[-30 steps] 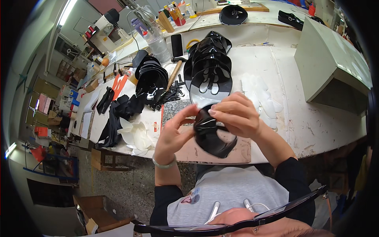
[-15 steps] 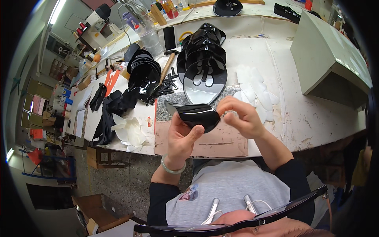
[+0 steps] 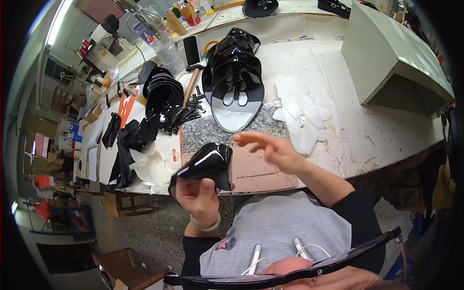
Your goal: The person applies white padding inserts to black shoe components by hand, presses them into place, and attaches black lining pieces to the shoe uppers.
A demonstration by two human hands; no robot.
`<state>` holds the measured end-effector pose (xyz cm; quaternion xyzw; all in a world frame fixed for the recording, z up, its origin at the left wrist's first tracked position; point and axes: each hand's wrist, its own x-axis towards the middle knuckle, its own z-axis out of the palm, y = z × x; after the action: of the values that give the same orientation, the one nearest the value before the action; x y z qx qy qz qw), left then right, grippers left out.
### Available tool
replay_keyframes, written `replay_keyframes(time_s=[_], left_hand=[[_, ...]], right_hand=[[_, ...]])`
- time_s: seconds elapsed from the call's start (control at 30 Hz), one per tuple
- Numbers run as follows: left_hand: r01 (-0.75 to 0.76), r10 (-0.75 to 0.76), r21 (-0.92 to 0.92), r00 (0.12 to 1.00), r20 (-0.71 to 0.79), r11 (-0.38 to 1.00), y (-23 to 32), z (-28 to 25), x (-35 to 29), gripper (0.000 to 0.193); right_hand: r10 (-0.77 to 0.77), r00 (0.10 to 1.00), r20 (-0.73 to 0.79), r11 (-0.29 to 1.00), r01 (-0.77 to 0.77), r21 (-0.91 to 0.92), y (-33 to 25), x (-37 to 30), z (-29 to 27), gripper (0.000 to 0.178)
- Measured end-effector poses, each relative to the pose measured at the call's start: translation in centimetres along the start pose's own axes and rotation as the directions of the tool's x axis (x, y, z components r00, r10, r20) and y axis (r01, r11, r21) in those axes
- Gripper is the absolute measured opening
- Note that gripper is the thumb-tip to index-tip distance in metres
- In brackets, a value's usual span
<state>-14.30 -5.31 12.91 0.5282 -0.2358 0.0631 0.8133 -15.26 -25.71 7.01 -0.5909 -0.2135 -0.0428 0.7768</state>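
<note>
A glossy black patent-leather shoe upper (image 3: 209, 162) is gripped by my left hand (image 3: 199, 195), thumb in front and fingers underneath, over the near edge of the bench. To its right, my right hand (image 3: 280, 153) holds nothing; its fingers are apart and reach toward the upper without touching it. Beyond both hands, a row of nested black shoe uppers (image 3: 237, 89) stands, the nearest one showing a pale grey-white lining. White thin cut pieces (image 3: 302, 118) lie in a pile past my right hand.
A pinkish board (image 3: 263, 171) and a speckled stone slab (image 3: 193, 130) are set in the bench. Leftward are another black stack (image 3: 164, 99), a hammer (image 3: 191, 87), black cloth-like strips (image 3: 123, 162) and cream pieces (image 3: 151, 168). A grey box (image 3: 382, 58) stands right, a phone (image 3: 191, 50) behind.
My left hand has drawn the upper left and nearer to me, tilting it. My right hand has come away from its edge, and its fingers have spread. The view has shifted slightly.
</note>
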Motion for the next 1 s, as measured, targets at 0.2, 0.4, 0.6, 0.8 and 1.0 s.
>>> replay_keyframes(time_s=[0.2, 0.4, 0.6, 0.8, 1.0], left_hand=[[0.251, -0.296, -0.378, 0.953, -0.063, 0.891, -3.0, 1.9, 0.8, 0.031], [0.406, -0.383, -0.345, 0.914, 0.137, 0.846, -4.0, 3.2, 8.6, 0.048], [0.567, -0.674, 0.431, 0.725, 0.144, 0.702, -8.9, -0.2, 15.8, 0.036], [-0.093, -0.301, 0.911, 0.926, 0.227, 0.401, -16.8, -6.4, 14.1, 0.070], [0.166, -0.354, 0.827, 0.934, 0.042, 0.536, -18.1, -4.9, 14.9, 0.049]], right_hand=[[-0.065, 0.996, -0.066, 0.923, 0.034, -0.384, 4.5, -2.9, 2.9, 0.094], [0.157, 0.862, -0.481, 0.956, -0.255, -0.145, 5.1, 1.0, -1.7, 0.027], [0.271, 0.744, -0.611, 0.856, -0.476, -0.200, 6.8, 5.3, -7.4, 0.032], [0.262, 0.858, -0.442, 0.509, -0.512, -0.692, 6.4, 6.6, -9.9, 0.047], [-0.260, 0.838, -0.479, 0.211, -0.435, -0.875, 8.9, 11.2, -12.4, 0.065]])
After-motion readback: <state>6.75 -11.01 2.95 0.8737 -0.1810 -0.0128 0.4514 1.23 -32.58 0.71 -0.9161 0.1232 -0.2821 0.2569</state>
